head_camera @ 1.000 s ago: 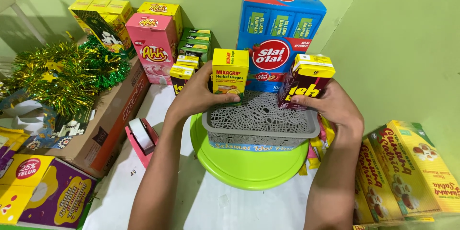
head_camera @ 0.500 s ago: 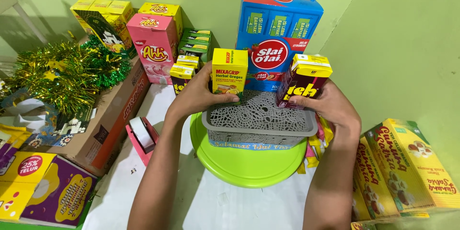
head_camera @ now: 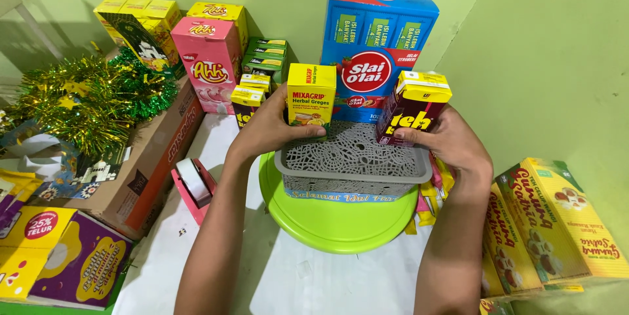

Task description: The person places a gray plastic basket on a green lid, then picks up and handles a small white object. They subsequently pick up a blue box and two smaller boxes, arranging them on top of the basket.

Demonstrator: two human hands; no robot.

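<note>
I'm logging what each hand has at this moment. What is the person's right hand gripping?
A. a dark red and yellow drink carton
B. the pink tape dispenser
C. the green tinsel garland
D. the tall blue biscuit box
A: the right hand clasps the dark red and yellow drink carton at the far right corner of the upturned grey basket, while the left hand holds a small yellow box.

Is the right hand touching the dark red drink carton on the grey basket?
Touching. The head view shows the right hand with its thumb pressed on the front of the dark red drink carton, fingers wrapped behind it, above the grey basket.
</note>
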